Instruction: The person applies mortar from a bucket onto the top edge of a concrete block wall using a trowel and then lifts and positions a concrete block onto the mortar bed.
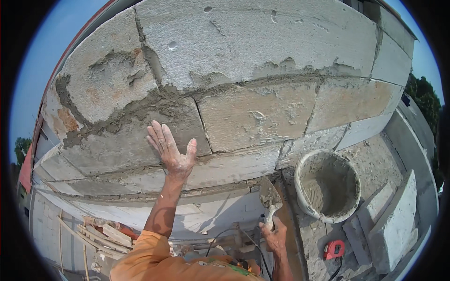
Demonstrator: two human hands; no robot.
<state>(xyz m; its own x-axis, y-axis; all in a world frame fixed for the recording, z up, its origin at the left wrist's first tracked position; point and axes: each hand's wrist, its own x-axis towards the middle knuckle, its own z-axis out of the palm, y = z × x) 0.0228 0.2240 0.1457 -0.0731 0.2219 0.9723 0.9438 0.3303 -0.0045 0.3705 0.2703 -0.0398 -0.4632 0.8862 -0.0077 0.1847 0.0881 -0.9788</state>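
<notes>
My left hand, dusted with pale mortar, is open with its fingers spread against or just in front of the block wall. Wet grey mortar is smeared along the joint above and left of it. Lower right, my right hand grips the handle of a trowel; its blade points up toward the wall and carries some mortar. Right of the trowel stands a whitish bucket with wet mortar inside.
Cut pale blocks lean at the right, beside a red tape measure on the mortar-strewn ledge. Timber pieces lie far below on the left. A dark cable hangs near my right wrist.
</notes>
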